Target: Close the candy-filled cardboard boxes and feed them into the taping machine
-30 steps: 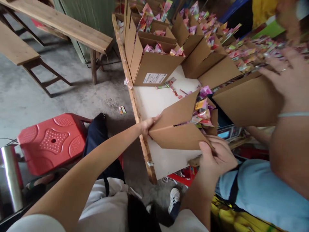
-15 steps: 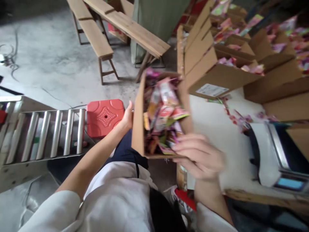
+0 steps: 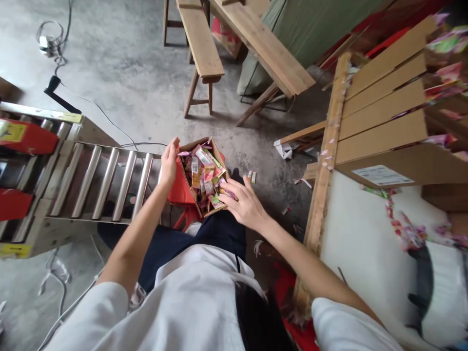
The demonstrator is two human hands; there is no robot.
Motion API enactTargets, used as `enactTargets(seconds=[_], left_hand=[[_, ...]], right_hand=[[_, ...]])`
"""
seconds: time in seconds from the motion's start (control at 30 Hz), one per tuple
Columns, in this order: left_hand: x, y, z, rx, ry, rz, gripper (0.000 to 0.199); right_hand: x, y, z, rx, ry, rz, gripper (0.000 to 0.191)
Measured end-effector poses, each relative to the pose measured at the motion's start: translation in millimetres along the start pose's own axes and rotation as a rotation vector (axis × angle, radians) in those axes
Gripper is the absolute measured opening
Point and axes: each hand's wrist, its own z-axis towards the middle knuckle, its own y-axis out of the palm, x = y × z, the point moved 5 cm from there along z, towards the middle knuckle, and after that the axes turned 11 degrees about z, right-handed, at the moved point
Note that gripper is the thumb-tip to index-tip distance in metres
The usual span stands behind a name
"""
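An open cardboard box [image 3: 185,171] full of small colourful packets [image 3: 208,171] is in front of my body, over a red plastic stool [image 3: 178,187]. My left hand [image 3: 168,163] is at the box's left side with its fingers stretched upward, apart from the contents. On the right, my right hand [image 3: 243,201] lies with spread fingers over the box's right edge, its fingertips touching the packets. Whether it grips a packet or the edge is hidden.
A roller conveyor [image 3: 106,183] with red parts stands at the left. Wooden benches [image 3: 204,48] are ahead. On the right, a wood-edged table [image 3: 351,234] bears large cartons [image 3: 387,141] and a machine [image 3: 444,287]. Small packets [image 3: 252,176] lie on the floor.
The box has moved left and down, away from the table, to over the red stool. Both hands moved with it, and the view has turned toward the left.
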Motion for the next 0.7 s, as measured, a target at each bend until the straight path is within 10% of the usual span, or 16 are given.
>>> enactTargets(seconds=[0.23, 0.47, 0.7], left_hand=[[58, 0.2, 18, -0.449, 0.539, 0.377, 0.037], [60, 30.3, 22, -0.594, 0.601, 0.506, 0.040], [62, 55.5, 23, -0.696, 0.626, 0.764, 0.039]], right_hand=[[-26, 49, 48, 0.200, 0.486, -0.109, 0.090], [27, 73, 76, 0.088, 0.606, -0.147, 0.056], [44, 109, 78, -0.002, 0.623, -0.132, 0.061]])
